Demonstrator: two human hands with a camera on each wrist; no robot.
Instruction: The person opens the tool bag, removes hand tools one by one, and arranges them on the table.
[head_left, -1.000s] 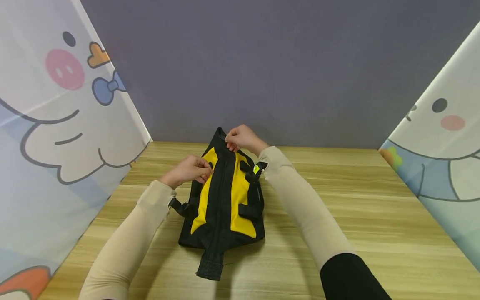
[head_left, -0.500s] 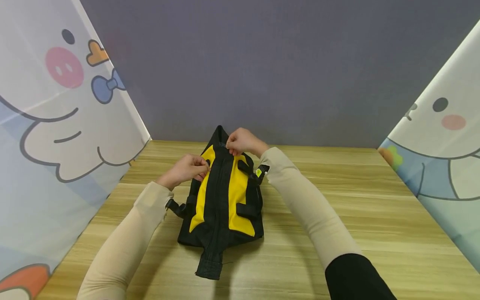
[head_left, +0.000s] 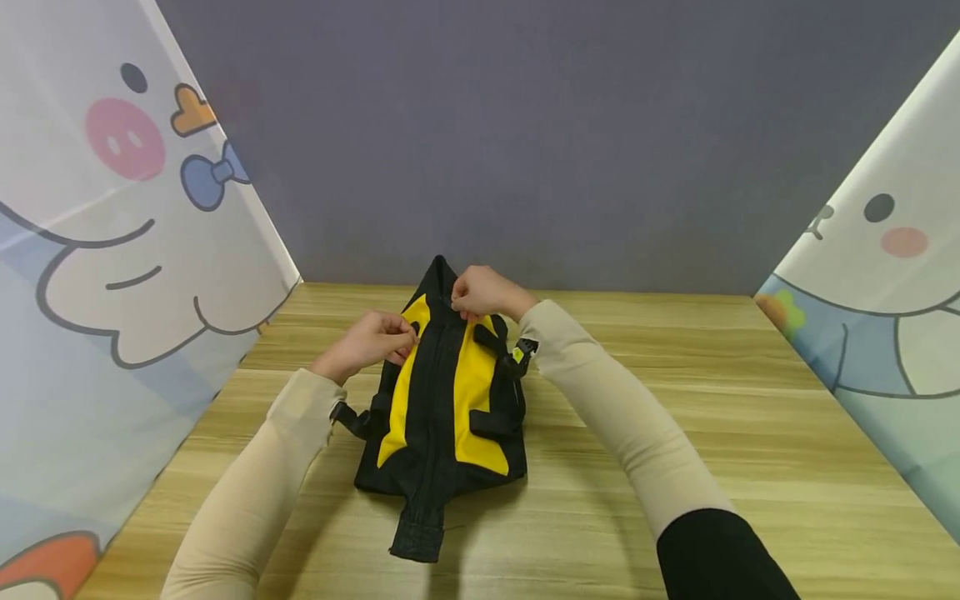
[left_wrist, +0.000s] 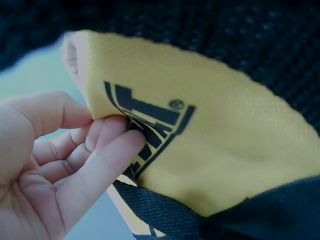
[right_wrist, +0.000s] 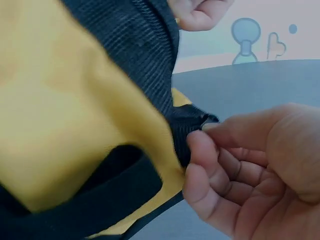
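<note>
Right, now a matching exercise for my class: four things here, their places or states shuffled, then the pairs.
1. black-and-yellow fabric bag
2. person's left grip
3. person's right grip
4. upright dark-grey panel

A. pinching at the bag's far end
B. behind the wood-grain table
C. pinching yellow fabric by black print
D. resting on the table

Pairs: 1-D, 2-C, 3-A, 4-B

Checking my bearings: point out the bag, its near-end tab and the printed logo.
Bag (head_left: 432,392): head view, on the black central strip.
Near-end tab (head_left: 419,535): head view, on its flat face.
Printed logo (left_wrist: 152,110): left wrist view, on its wide dark bar.
</note>
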